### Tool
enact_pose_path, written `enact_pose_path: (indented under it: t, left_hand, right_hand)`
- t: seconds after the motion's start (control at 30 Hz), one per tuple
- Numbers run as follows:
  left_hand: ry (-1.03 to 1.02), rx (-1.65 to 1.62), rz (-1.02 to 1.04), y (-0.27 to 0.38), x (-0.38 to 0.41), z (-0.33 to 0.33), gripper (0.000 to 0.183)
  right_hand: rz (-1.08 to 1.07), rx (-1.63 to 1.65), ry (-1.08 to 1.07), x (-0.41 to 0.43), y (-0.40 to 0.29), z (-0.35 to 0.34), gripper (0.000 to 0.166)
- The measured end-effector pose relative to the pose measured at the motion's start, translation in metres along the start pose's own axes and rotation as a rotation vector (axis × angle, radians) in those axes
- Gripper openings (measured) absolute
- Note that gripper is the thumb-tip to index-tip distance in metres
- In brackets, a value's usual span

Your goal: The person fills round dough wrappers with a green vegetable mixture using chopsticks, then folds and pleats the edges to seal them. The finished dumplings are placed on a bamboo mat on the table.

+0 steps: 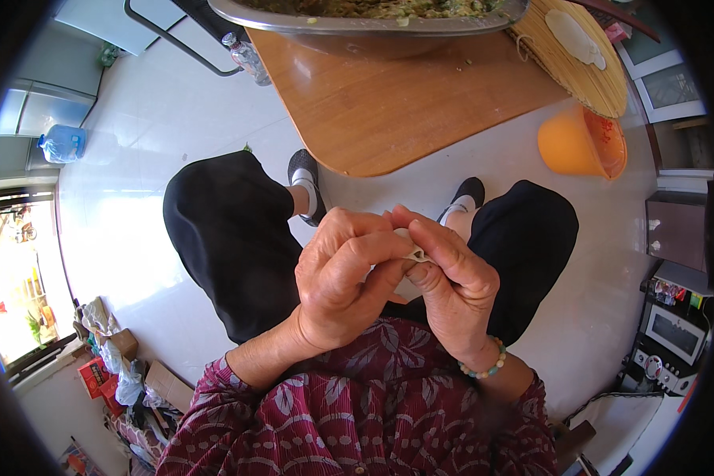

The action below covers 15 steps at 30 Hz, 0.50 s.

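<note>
Between my two hands, above my lap, is a small dumpling in a white dough wrapper (pixel 417 254), mostly hidden by the fingers. My left hand (pixel 354 276) pinches its edge from the left with thumb and forefinger. From the right, my right hand (pixel 455 279), with a beaded bracelet (pixel 487 364) at the wrist, presses the wrapper between thumb and fingers. A large metal basin (pixel 369 22) of chopped filling (pixel 381 8) rests at the top of the view. Beside it, flat white dough wrappers (pixel 574 38) overlap on a round straw mat (pixel 598 80).
The wooden table (pixel 387 113) has a rounded corner in front of my knees. An orange bucket (pixel 571 144) stands on the floor under the mat's side. A glass bottle (pixel 247 58) is left of the table, near a chair's metal frame (pixel 175 41).
</note>
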State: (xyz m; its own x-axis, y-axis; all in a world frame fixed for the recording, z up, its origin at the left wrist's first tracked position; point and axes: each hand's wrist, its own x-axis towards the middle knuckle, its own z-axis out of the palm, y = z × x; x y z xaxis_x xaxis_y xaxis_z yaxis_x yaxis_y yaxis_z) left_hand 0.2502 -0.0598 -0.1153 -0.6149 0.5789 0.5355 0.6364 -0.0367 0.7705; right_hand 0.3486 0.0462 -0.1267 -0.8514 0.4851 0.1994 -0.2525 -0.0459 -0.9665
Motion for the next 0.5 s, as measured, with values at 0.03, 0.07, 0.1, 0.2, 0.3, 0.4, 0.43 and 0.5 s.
enact_pose_path:
  t: [0.03,0.07,0.1,0.2,0.3,0.4,0.43,0.5]
  left_hand:
    - [0.0,0.017,0.025,-0.001,0.0,0.0,0.026]
    - [-0.002,0.035,0.055,-0.002,0.0,0.0,0.026]
    - [-0.006,0.054,0.086,-0.003,0.0,-0.001,0.027]
    - [-0.014,0.077,0.169,-0.008,-0.002,-0.005,0.03]
    - [0.027,-0.005,0.086,-0.007,-0.006,-0.008,0.044]
    - [-0.06,0.042,0.147,-0.013,0.002,-0.012,0.052]
    - [-0.112,0.067,0.167,-0.014,0.006,-0.013,0.052]
    - [-0.161,0.035,0.147,-0.015,0.007,-0.011,0.047]
  right_hand:
    - [-0.003,-0.006,-0.005,0.0,0.0,-0.001,0.036]
    - [-0.01,-0.02,-0.018,0.001,0.0,-0.001,0.036]
    - [-0.018,-0.034,-0.03,0.001,-0.001,-0.002,0.035]
    - [-0.025,-0.009,-0.078,0.005,-0.003,-0.006,0.036]
    - [-0.007,0.041,-0.126,0.006,-0.006,-0.008,0.045]
    - [0.085,0.159,-0.139,0.003,-0.008,-0.007,0.06]
    - [0.126,0.21,-0.139,0.002,-0.008,-0.007,0.066]
    - [0.123,0.179,-0.172,0.003,-0.011,-0.006,0.072]
